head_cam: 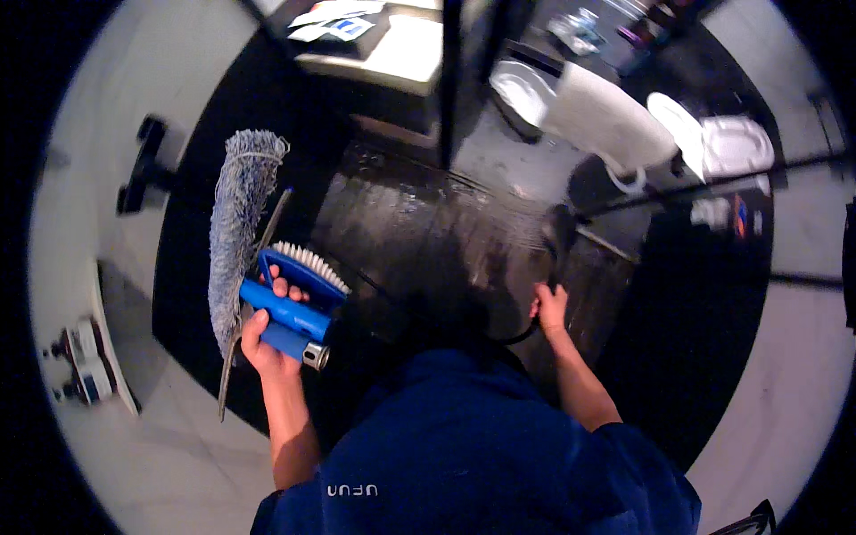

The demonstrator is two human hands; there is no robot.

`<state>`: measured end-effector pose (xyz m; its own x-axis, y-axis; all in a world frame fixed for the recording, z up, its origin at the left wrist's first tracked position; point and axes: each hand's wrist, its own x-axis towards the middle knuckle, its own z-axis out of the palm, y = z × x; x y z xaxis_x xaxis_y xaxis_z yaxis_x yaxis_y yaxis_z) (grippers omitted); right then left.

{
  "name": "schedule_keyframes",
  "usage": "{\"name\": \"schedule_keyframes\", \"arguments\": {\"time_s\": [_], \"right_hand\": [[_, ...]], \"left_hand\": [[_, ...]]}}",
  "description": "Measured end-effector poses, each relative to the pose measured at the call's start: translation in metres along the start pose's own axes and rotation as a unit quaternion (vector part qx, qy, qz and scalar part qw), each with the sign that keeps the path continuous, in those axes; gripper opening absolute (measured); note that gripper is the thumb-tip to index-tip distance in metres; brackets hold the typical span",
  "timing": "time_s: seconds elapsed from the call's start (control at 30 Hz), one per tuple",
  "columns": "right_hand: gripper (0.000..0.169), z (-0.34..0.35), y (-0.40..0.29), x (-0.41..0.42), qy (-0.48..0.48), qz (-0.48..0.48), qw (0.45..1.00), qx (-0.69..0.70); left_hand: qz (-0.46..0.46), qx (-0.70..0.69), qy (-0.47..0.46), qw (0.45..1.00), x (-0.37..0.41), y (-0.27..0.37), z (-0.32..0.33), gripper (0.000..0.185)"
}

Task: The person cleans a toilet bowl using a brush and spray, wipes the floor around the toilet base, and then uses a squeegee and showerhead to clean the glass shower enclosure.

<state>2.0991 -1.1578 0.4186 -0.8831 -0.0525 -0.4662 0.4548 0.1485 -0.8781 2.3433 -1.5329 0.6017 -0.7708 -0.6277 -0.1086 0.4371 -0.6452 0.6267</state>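
My left hand grips several cleaning tools together. Among them are a blue scrub brush with white bristles facing up and away, a window squeegee with a metal channel, and a window washer with a shaggy blue-grey sleeve. Two blue handles lie side by side in the palm, one ending in a metal collar. My right hand is closed around a dark hand shower, its head blurred and pointing away from me. A black hose curves from below that hand towards my body.
Wet dark plank-look flooring lies ahead. A dark upright post stands in front, and a dark bar crosses at right. Beyond are a pale cabinet with packets and white fixtures. A wall shelf at left holds bottles.
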Motion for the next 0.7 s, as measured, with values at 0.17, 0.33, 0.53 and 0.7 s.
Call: {"name": "schedule_keyframes", "arguments": {"time_s": [0.17,0.33,0.53,0.7], "right_hand": [[0.020,0.091,-0.044,0.013,-0.314,-0.099,0.915,-0.234],[0.040,0.133,-0.064,0.056,-0.544,-0.248,0.708,-0.377],[0.046,0.219,-0.129,0.116,-0.531,-0.288,0.562,-0.565],[0.037,0.275,-0.166,0.173,-0.460,-0.216,0.710,-0.488]], "left_hand": [[0.087,0.025,0.093,0.992,-0.010,-0.011,0.030,0.061],[0.118,0.005,0.172,0.978,-0.003,-0.034,0.064,0.061],[0.160,0.011,0.308,0.938,0.004,-0.030,0.105,0.063],[0.161,0.042,0.407,0.898,0.023,-0.024,0.133,0.065]]}}
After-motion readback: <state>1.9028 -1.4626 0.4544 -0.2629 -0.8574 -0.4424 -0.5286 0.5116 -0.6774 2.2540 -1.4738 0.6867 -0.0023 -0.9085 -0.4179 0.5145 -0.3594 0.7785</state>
